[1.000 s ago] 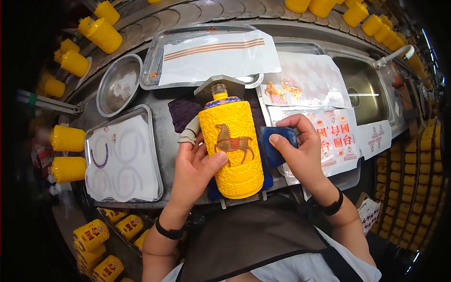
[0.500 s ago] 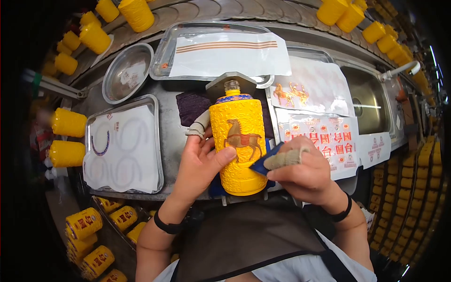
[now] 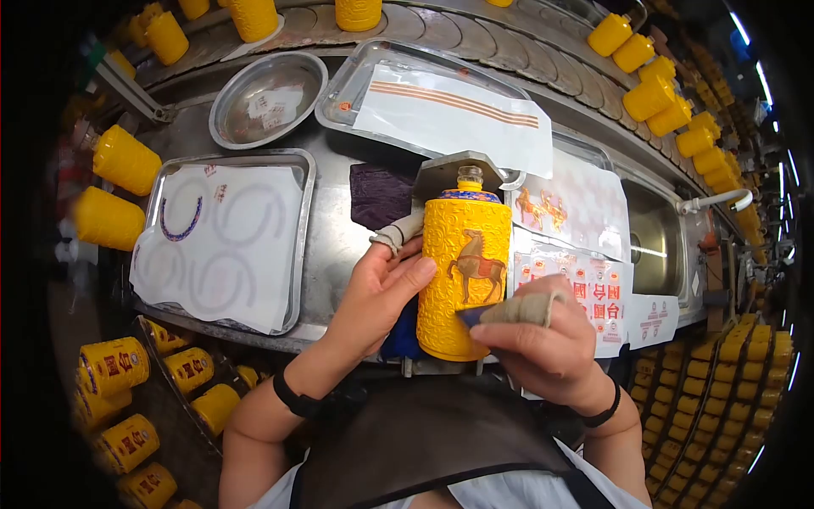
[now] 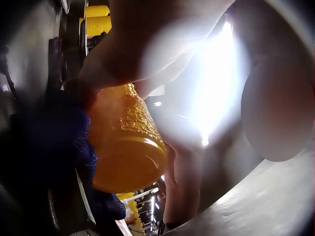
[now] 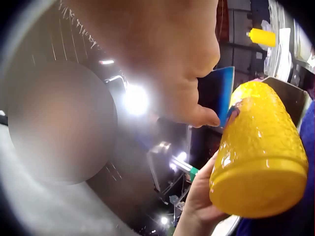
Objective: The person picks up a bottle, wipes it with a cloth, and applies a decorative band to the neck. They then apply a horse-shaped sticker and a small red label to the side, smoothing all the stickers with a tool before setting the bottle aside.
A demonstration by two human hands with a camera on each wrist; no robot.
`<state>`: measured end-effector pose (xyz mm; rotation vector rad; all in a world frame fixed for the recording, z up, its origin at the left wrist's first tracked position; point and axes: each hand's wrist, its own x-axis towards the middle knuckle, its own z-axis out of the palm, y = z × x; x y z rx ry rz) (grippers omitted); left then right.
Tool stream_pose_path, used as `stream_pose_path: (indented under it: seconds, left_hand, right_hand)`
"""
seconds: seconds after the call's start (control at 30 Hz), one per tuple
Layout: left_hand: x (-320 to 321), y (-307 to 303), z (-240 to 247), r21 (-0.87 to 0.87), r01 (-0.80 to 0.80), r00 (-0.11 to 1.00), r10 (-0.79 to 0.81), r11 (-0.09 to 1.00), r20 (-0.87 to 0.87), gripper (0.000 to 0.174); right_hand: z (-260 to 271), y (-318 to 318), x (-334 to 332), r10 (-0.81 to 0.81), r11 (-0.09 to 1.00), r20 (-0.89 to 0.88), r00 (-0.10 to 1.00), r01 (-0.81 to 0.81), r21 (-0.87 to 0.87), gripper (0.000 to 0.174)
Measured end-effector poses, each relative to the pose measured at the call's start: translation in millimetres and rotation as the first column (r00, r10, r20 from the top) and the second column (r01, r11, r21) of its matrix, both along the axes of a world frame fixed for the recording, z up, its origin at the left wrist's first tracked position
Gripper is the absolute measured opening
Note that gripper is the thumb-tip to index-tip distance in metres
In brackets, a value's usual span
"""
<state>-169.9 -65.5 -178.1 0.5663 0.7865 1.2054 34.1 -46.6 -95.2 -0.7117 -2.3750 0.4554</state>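
Note:
A yellow embossed bottle (image 3: 441,297) with a clear glass neck and a blue patterned collar lies on a stand, its neck pointing away. On its front is a brown horse decal (image 3: 480,270) with a red saddle. My left hand (image 3: 377,297) holds the bottle's left side, thumb on the front and fingers behind it. In my right hand (image 3: 551,343) I pinch a flat blue scraper (image 5: 226,91), its edge right at the bottle just below the horse. Cloth covers sit on a finger of each hand.
A tray with a decal sheet (image 3: 229,246) lies left, beside a round metal bowl (image 3: 222,110). Striped paper (image 3: 449,114) lies behind the bottle, with horse and red-character sheets (image 3: 610,280) and a sink (image 3: 649,229) to the right. More yellow bottles (image 3: 356,13) stand on the conveyor.
My right hand has turned over and brought the scraper from beside the bottle onto its lower front. The left hand keeps its hold. The head view has shifted, so everything sits differently in frame.

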Motion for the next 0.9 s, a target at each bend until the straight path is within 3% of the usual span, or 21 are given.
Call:
stream_pose_path:
  seconds: [0.07, 0.17, 0.3, 0.43, 0.57, 0.6, 0.63, 0.7, 0.77, 0.83, 0.9]
  left_hand:
    - [0, -1, 1, 0.001, 0.006, 1.000, -0.006, 1.000, 0.015, 0.057]
    - [2, -1, 1, 0.012, 0.010, 1.000, -0.010, 1.000, 0.004, 0.052]
    - [2, -2, -5, 0.042, -0.015, 1.000, 0.014, 0.999, 0.020, 0.050]
    - [2, -2, -2, 0.018, -0.006, 1.000, 0.006, 1.000, 0.007, 0.050]
    - [1, -1, 0, 0.010, -0.007, 1.000, 0.007, 1.000, -0.007, 0.052]
    - [1, -1, 1, 0.000, -0.002, 1.000, 0.002, 1.000, 0.007, 0.053]
    - [1, -1, 2, -0.010, 0.002, 1.000, -0.001, 1.000, 0.022, 0.055]
    - [4, -1, -3, 0.014, -0.002, 0.999, 0.001, 1.000, 0.034, 0.056]
    - [5, -3, -5, 0.029, -0.026, 1.000, 0.026, 0.999, 0.012, 0.056]
    - [5, -2, -5, 0.047, -0.051, 0.998, 0.052, 0.998, -0.022, 0.056]
    - [5, 0, 2, 0.013, -0.025, 0.999, 0.026, 1.000, -0.028, 0.057]
  right_hand:
    - [7, 7, -9, -0.120, 0.986, 0.023, 0.993, 0.116, 0.115, 0.035]
    - [6, 19, -25, -0.106, 0.974, 0.147, 0.983, 0.073, 0.215, 0.031]
    - [5, -2, -28, 0.172, 0.976, 0.215, 0.961, -0.195, 0.094, 0.029]
    - [20, 12, -24, 0.008, 0.970, 0.247, 0.969, -0.068, 0.233, 0.027]
    - [7, 10, -27, 0.136, 0.990, 0.077, 0.988, -0.137, 0.008, 0.032]
    - [6, 16, -30, 0.051, 0.999, 0.027, 0.998, -0.051, -0.001, 0.030]
    - [11, 27, -32, -0.047, 0.991, 0.007, 0.999, 0.048, -0.125, 0.025]
    - [3, 52, -30, -0.343, 0.933, -0.069, 0.937, 0.331, -0.143, 0.018]
    - [3, 62, -18, -0.439, 0.898, -0.112, 0.892, 0.437, -0.047, 0.018]
    - [5, 43, -19, -0.344, 0.922, -0.164, 0.925, 0.299, -0.244, 0.017]
    - [0, 36, -19, -0.305, 0.942, -0.082, 0.949, 0.288, -0.173, 0.018]
